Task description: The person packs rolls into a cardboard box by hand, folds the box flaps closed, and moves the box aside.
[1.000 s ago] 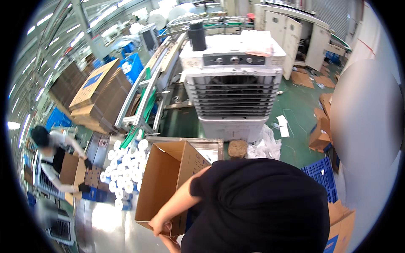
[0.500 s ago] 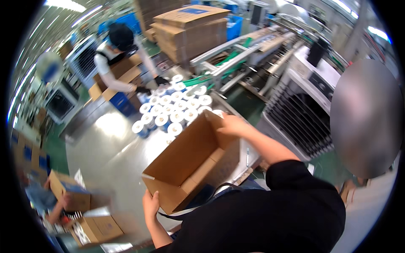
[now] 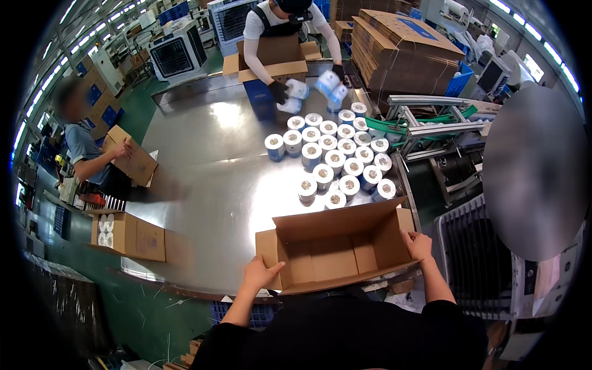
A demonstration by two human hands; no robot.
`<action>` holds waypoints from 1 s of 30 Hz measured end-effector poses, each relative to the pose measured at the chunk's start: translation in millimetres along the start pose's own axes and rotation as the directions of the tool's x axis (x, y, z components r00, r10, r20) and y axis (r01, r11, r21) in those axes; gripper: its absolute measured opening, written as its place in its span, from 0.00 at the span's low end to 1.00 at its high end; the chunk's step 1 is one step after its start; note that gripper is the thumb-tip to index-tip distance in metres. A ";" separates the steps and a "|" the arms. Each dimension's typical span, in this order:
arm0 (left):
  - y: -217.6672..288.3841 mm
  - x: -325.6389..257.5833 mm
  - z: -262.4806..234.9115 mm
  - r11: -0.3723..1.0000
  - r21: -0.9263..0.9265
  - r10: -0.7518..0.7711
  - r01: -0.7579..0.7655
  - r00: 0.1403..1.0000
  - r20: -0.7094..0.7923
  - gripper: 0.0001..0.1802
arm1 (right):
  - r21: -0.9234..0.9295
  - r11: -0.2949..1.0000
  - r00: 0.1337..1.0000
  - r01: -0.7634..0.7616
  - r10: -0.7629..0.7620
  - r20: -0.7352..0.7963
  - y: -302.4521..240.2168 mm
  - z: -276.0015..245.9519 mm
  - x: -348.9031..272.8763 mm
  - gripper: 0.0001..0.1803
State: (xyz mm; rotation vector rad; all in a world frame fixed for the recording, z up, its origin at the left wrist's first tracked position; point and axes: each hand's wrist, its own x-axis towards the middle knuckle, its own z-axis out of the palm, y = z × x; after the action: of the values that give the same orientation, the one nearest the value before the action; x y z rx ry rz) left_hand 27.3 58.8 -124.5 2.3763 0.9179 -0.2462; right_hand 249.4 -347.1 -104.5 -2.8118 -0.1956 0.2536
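Observation:
An open cardboard box [image 3: 333,256] lies at the near edge of the metal table, its inside showing and holding nothing. My left hand [image 3: 262,274] grips its left end, with the thumb over the edge. At the right end my right hand [image 3: 419,246] is closed on the side flap. Just beyond the box stand several paper rolls [image 3: 335,159] in blue and white wrapping, upright in a close group. Neither hand touches them.
Across the metal table [image 3: 197,203], a co-worker in black gloves holds wrapped rolls beside an open carton [image 3: 262,98]. Another person at left handles a carton [image 3: 132,160]; a roll-filled carton [image 3: 145,237] lies nearby. Conveyor rails [image 3: 431,129] and stacked flat cardboard [image 3: 401,52] are at right.
The view has turned, and the box I hold has gone from slanted to nearly level before me. Across the table, the co-worker has lifted rolls in both gloved hands.

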 end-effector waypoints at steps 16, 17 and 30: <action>174.8 54.8 -62.9 0.550 0.354 0.790 -0.756 0.608 0.071 0.27 | 0.278 0.956 0.923 0.092 -0.187 0.337 -2.4 54.9 -17.0 0.34; 184.8 65.5 -54.2 0.632 0.328 0.657 -0.702 0.710 0.254 0.25 | 0.284 0.955 0.919 0.085 -0.186 0.348 -0.1 57.3 -17.2 0.35; 149.1 181.9 153.1 0.926 -0.032 0.292 -0.376 0.662 0.691 0.28 | 0.289 0.955 0.881 -0.064 -0.081 0.465 18.4 38.8 -1.1 0.22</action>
State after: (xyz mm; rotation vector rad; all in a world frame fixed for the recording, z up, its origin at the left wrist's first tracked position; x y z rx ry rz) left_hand 267.3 -16.8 -248.8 2.2091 0.0991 -0.9773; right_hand 242.7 -353.2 -146.5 -2.4024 -0.2529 0.8940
